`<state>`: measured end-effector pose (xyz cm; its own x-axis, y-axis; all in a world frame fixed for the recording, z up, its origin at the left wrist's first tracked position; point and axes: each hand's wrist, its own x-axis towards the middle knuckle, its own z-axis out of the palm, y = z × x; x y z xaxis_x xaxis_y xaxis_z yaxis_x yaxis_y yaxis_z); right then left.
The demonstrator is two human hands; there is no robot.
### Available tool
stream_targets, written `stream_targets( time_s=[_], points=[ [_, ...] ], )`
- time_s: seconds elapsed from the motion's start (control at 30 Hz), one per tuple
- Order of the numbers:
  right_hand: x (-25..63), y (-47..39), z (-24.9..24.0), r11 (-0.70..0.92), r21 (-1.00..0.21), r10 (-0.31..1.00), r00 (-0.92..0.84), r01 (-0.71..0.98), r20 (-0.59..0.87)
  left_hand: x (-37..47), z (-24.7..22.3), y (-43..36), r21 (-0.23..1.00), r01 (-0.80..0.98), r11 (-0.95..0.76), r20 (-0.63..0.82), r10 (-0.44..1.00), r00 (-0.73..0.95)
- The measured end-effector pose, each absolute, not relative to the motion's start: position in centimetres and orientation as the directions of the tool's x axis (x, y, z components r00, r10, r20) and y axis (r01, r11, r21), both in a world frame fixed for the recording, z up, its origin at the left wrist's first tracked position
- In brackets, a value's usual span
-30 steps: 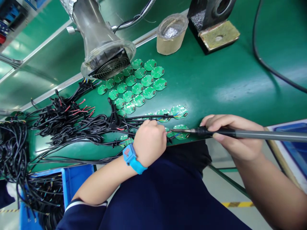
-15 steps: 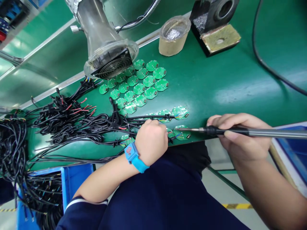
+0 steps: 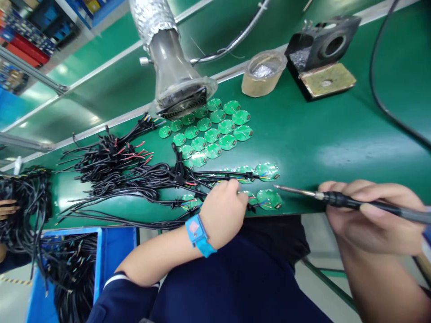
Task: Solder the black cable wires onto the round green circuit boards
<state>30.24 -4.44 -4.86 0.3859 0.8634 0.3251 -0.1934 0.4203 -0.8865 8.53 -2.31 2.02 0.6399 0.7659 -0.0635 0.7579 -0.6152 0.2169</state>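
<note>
Right hand (image 3: 374, 225): closed round the dark handle of a soldering iron (image 3: 338, 199), thumb on the near side, metal tip pointing left.

Circuit board (image 3: 269, 197): round, green, flat on the green table (image 3: 303, 143) near its front edge. Lies between the two hands, well apart from the right hand's grip and closer to the left. The iron's tip ends just beside the board's far edge; contact cannot be told. Thin coloured wires at the board's left side, running to a black cable end.

Left hand (image 3: 222, 211): curled, knuckles up, immediately left of that board; fingertips hidden, so what it grasps, if anything, cannot be told. Blue wristband (image 3: 197, 229) at the wrist.

Further boards (image 3: 213, 150): several slanting rows, beyond the left hand, partly beneath a fan (image 3: 183, 105) in a clear hood.

Black cables (image 3: 155, 177): looped heap, left of the left hand; some ends bare red.

Tub (image 3: 259, 85): tan sides, silvery contents, at the back of the table.

Stand (image 3: 332, 45): dark metal, round hole, yellowish sponge (image 3: 336, 80) at its foot; right of the tub.

Bin (image 3: 117, 240): blue, below table height, more cables inside.

Co-worker's hand (image 3: 6, 209): far left, beside hanging cables.
</note>
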Motion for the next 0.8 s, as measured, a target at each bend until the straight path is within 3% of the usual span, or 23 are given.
stream_targets(
  time_s=[0.1, 0.17, 0.23, 0.33, 0.43, 0.5, 0.57, 0.67, 0.73, 0.8],
  points=[
    [30.5, -4.4, -5.2, 0.412, -0.892, 0.859, 0.408, -0.188, 0.310, 6.1, 2.8, -3.3, 0.318, 0.659, -0.681, 0.288, 0.732, 0.618],
    [30.6, -4.3, -5.3, 0.403, -0.894, 0.862, 0.409, -0.194, 0.300, 4.1, 3.4, -3.5, 0.319, 0.716, -0.621, 0.493, 0.754, 0.434],
    [30.6, -4.3, -5.4, 0.412, -0.890, 0.859, 0.410, -0.196, 0.308, 2.0, 4.0, -3.2, 0.286, 0.833, -0.474, 0.608, 0.762, 0.224],
    [30.4, -4.1, -5.2, 0.419, -0.887, 0.854, 0.416, -0.195, 0.312, -0.3, 4.2, -1.9, 0.240, 0.891, -0.386, 0.581, 0.792, 0.187],
    [30.3, -4.0, -4.9, 0.410, -0.890, 0.856, 0.422, -0.200, 0.300, -1.4, 4.0, -0.5, 0.272, 0.810, -0.519, 0.458, 0.810, 0.366],
    [30.5, -4.0, -4.8, 0.428, -0.880, 0.846, 0.432, -0.206, 0.311, -1.5, 4.3, 0.1, 0.303, 0.736, -0.605, 0.456, 0.771, 0.446],
    [30.9, -4.2, -4.8, 0.455, -0.864, 0.835, 0.441, -0.214, 0.330, -1.0, 5.3, 0.5, 0.317, 0.718, -0.619, 0.582, 0.725, 0.368],
    [31.9, -4.6, -4.8, 0.457, -0.859, 0.845, 0.417, -0.233, 0.336, 1.2, 7.6, 0.3, 0.305, 0.735, -0.606, 0.832, 0.544, 0.103],
    [32.6, -4.9, -4.9, 0.433, -0.872, 0.861, 0.390, -0.229, 0.325, 3.4, 8.3, -0.2, 0.233, 0.698, -0.677, 0.818, 0.524, 0.236],
    [33.1, -5.2, -5.1, 0.405, -0.889, 0.876, 0.369, -0.212, 0.311, 6.1, 7.3, -0.9, 0.235, 0.605, -0.761, 0.605, 0.601, 0.522]
  ],
)
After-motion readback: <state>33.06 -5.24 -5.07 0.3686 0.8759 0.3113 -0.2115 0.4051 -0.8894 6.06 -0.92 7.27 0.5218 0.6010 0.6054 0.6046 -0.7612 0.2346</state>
